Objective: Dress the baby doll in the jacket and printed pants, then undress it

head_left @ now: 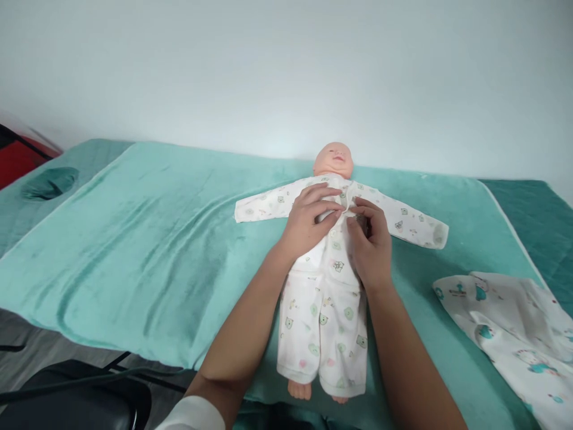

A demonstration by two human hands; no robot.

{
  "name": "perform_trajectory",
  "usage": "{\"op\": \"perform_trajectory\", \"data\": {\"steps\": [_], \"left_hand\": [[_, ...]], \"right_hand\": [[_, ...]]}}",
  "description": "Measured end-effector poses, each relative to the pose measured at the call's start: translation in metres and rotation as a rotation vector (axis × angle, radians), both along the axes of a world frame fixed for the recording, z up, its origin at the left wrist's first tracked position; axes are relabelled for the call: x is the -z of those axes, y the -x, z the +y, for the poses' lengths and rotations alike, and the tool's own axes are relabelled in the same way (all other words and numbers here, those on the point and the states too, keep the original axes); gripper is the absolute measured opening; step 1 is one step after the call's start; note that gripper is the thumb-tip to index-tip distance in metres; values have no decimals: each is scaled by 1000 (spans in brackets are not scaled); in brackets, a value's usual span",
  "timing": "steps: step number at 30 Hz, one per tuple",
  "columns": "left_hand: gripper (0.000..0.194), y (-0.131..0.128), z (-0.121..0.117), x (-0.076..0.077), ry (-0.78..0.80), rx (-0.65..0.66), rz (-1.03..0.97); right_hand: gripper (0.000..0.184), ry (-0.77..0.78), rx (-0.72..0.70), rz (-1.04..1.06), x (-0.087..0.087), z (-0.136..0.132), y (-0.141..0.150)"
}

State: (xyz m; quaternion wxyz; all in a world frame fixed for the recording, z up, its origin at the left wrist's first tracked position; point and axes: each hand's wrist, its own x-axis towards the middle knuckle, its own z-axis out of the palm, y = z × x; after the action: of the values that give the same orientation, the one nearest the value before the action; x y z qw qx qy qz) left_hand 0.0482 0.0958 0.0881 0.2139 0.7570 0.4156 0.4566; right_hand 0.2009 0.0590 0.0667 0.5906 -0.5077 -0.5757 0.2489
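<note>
A baby doll (333, 159) lies face up with its head toward the wall and its feet toward me. It wears a white printed baby shirt (339, 263), sleeves spread to both sides, and matching pants (323, 328). My left hand (310, 220) rests on the chest, its thumb and index finger closed on the shirt's front edge. Close beside it, my right hand (372, 242) pinches the other side of the front opening. Fabric and fingers partly hide the spot where the fingertips meet. A small button shows on the shirt just below them.
A teal plush cover (134, 257) lies over the padded table, which stands against a white wall (277, 71). On the right lies a crumpled white printed cloth (514, 334). A black chair (80, 397) stands at the lower left, and something red (20, 161) is at the far left.
</note>
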Motion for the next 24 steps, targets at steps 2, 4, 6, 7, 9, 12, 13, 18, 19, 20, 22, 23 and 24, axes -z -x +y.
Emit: {"op": "perform_trajectory", "data": {"steps": [2,4,6,7,9,12,13,18,19,20,22,23,24], "left_hand": [[11,5,-5,-1,59,-6,-69],[11,11,-10,-3,130,16,-86],[11,19,-14,-6,185,85,-34],[11,22,-15,-8,202,126,2],[9,28,-15,-12,228,191,57],[7,32,-15,-16,258,225,88],[7,32,-15,-16,264,232,92],[11,32,-15,-16,262,247,80],[12,32,-15,-16,267,249,69],[13,32,-15,-15,277,255,51],[12,32,-15,-14,309,274,4],[11,32,-15,-14,327,283,-19],[11,32,-16,-14,341,289,-39]], "right_hand": [[8,-5,7,26,-1,0,-3],[10,-17,-16,7,-1,-1,-5],[15,-19,-57,-58,-3,-2,-7],[15,-16,-77,-96,-4,-2,-8],[14,-13,-118,-173,-7,-4,-8],[9,-22,-186,-276,-10,-6,-11],[8,-27,-203,-301,-11,-6,-11],[11,-17,-220,-310,-13,-6,-13],[12,-11,-219,-303,-13,-6,-12],[13,-6,-219,-298,-13,-6,-12],[13,-3,-224,-296,-13,-6,-12],[13,-3,-228,-295,-13,-6,-12],[12,-4,-232,-293,-13,-6,-13]]}}
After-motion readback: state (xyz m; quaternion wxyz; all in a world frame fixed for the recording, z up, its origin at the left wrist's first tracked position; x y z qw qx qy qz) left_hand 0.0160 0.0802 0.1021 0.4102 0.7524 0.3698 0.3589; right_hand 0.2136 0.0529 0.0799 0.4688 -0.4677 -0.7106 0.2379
